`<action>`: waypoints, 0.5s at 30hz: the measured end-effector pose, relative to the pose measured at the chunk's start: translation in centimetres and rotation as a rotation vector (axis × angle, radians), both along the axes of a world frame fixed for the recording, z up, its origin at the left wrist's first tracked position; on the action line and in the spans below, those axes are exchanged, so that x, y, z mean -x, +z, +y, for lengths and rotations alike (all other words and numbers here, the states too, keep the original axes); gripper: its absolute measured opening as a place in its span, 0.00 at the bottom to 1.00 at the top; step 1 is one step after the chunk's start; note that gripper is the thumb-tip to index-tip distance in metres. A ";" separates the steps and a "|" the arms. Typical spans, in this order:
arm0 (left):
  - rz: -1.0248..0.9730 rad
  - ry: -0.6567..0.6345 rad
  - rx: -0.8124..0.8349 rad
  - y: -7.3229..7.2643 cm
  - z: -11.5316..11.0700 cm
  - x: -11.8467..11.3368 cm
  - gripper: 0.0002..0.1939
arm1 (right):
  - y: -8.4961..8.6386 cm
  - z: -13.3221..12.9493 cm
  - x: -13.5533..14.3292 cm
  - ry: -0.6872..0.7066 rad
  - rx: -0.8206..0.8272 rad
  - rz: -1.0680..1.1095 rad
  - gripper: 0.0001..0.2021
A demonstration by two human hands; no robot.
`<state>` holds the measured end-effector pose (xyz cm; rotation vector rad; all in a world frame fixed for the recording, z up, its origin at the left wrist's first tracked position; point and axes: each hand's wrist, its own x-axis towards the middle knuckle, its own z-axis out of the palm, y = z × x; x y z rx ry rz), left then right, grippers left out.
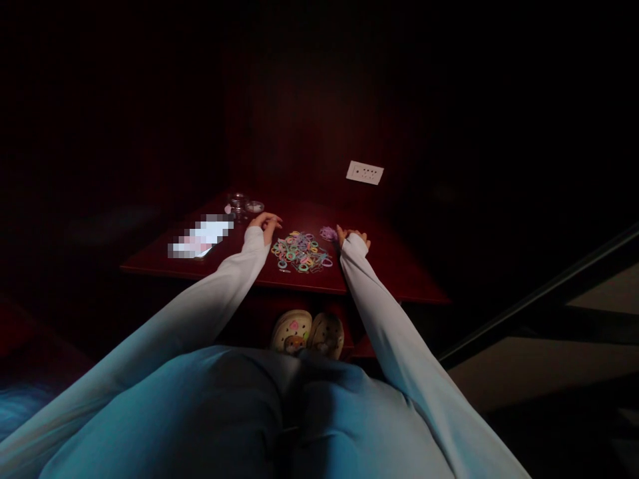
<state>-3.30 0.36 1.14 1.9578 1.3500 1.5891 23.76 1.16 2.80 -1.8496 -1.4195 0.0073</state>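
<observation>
A pile of small hair ties [302, 253] in many colours lies on the dark red table, with a few thin clip-like pieces among them. My left hand [266, 222] hovers or rests at the pile's left edge, its fingers loosely bent and apart, with nothing visible in them. On the other side, my right hand [353, 237] lies by the table surface with its fingers partly spread. Close to its thumb sits a purple bunch of hair ties [328, 233]; whether they touch is unclear. No held object shows in the right hand.
Behind my left hand stand clear round containers [237, 205] and a small open dish [255, 207]. A lit phone [202, 238], blurred out, lies at the left of the table [234, 266]. A white socket plate [365, 173] is on the back wall. Clogs [294, 329] show below.
</observation>
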 end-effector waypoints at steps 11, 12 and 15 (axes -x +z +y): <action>0.048 0.074 0.039 0.6 -0.6 -0.5 0.16 | -2.5 -2.4 0.4 0.138 -0.172 -0.004 0.24; 0.084 0.086 0.024 0.5 -0.6 -0.6 0.18 | -2.7 -2.4 0.5 0.136 -0.197 0.001 0.24; 0.163 0.061 -0.023 -0.1 -0.7 -1.4 0.23 | -2.9 -2.1 0.5 0.164 -0.170 0.033 0.24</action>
